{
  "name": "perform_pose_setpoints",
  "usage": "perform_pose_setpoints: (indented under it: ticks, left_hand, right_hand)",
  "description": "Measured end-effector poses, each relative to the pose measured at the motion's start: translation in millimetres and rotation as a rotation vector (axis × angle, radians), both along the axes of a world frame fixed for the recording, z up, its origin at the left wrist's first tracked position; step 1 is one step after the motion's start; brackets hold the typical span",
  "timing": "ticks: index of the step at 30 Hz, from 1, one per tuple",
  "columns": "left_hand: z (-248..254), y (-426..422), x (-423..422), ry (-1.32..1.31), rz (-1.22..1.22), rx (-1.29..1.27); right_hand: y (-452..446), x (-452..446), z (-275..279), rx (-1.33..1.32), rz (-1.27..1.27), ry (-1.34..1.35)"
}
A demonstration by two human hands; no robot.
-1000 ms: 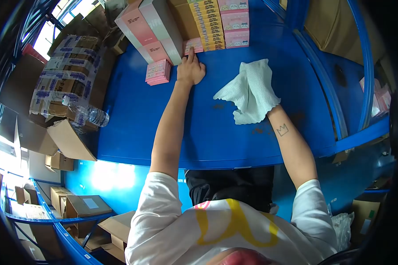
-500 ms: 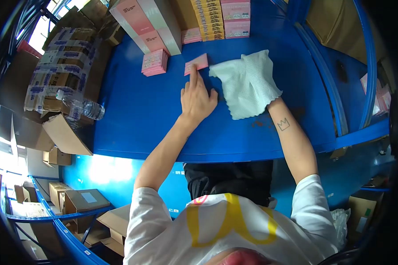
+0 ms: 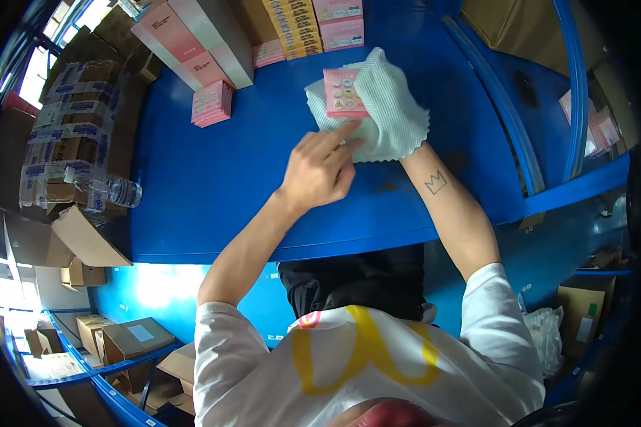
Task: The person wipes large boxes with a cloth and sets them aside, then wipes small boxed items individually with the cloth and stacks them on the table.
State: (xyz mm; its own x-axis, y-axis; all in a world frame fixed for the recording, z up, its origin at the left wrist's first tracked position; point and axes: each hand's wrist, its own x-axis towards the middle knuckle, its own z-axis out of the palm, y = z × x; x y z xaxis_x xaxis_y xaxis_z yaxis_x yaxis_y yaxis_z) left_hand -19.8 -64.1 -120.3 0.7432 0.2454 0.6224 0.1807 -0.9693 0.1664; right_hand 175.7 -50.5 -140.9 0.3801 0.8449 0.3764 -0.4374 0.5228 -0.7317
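A pale green textured cloth (image 3: pixel 399 107) is draped over my right hand, hiding its fingers; only the wrist and forearm (image 3: pixel 441 181) come out below. Against the cloth, face up, is a flat pink packet (image 3: pixel 342 92) printed with small round pictures. A fold of cloth overlaps the packet's right edge, where my right hand grips from within. My left hand (image 3: pixel 319 169) is just below the packet, index finger stretched toward its lower edge and the other fingers partly bent. Nothing shows in its grasp, and whether the fingertip touches the packet is unclear.
On the blue table (image 3: pixel 249 164) a stack of pink packets (image 3: pixel 211 104) stands before tall pink and white boxes (image 3: pixel 192 46). Yellow boxes (image 3: pixel 292 27) and pink boxes (image 3: pixel 340 25) line the back. A plastic bottle (image 3: pixel 110 188) lies left by a taped carton (image 3: pixel 68 135).
The pink packet has gone from the tabletop onto the cloth in front of my right hand. My left hand has drawn back from the table surface toward the cloth. The view has shifted slightly.
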Motion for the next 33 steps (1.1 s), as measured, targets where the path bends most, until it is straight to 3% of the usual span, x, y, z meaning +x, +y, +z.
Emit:
perform_pose_setpoints:
  ticks: [5,7,8,13,18,22,23,27,32,33]
  left_hand:
    - [8,16,-11,-0.274,-0.012,0.018]
    - [16,14,-7,-0.515,0.081,-0.295]
    - [15,15,-5,-0.515,0.080,-0.295]
    - [5,18,0,-0.423,0.003,-0.340]
    - [1,13,1,-0.429,-0.016,-0.381]
    - [6,17,-1,-0.096,0.215,0.026]
    - [6,16,-2,-0.097,0.227,0.025]
    - [9,12,1,-0.051,0.298,0.074]
    - [16,4,0,0.040,0.363,0.055]
    - [18,5,-4,0.027,0.379,0.061]
  right_hand:
    - [-11,-13,30,-0.131,0.084,-0.125]
    - [-17,-13,34,-0.229,0.126,-0.124]
    - [-20,-14,34,-0.290,0.157,-0.110]
    - [-31,-32,24,-0.595,0.347,-0.029]
    - [-29,-54,8,-0.443,0.313,0.118]
    - [-36,-47,6,-0.128,0.504,-0.103]
    - [-35,-44,2,-0.128,0.516,-0.105]
    - [-28,-27,-25,-0.336,0.425,-0.044]
    - [-26,-31,-27,-0.334,0.248,-0.259]
    - [-27,-35,-21,-0.365,0.243,-0.165]
